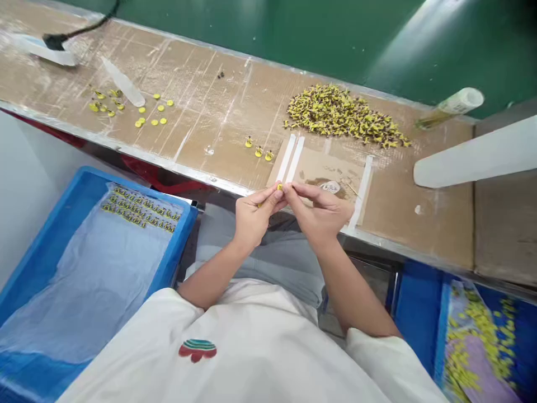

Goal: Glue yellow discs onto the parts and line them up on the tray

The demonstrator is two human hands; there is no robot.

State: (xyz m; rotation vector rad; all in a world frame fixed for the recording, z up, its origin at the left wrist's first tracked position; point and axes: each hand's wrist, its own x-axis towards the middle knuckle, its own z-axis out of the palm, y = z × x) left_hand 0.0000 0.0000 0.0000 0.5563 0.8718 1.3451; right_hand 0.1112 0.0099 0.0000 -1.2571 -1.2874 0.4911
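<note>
My left hand (254, 215) and my right hand (321, 210) meet at the table's front edge, fingertips pinched together. Between them is a small yellow figurine part (279, 186), mostly covered by the fingers. Just beyond my hands stand three small yellow-and-dark figurines (258, 151) on round bases. A large heap of loose yellow-and-dark figurine pieces (335, 109) lies behind, to the right. Near my right hand, a small whitish dish (331, 187) sits on a stained cardboard sheet (314, 165) with white tape strips.
Yellow discs (155, 109) and more figurines (100, 103) lie at the left, by a white bottle (121, 81). A blue tray (84, 184) at lower left holds rows of figurines. A white cylinder (474, 151) and a clear cup (453, 106) stand right. A blue bin (440, 336) contains yellow pieces.
</note>
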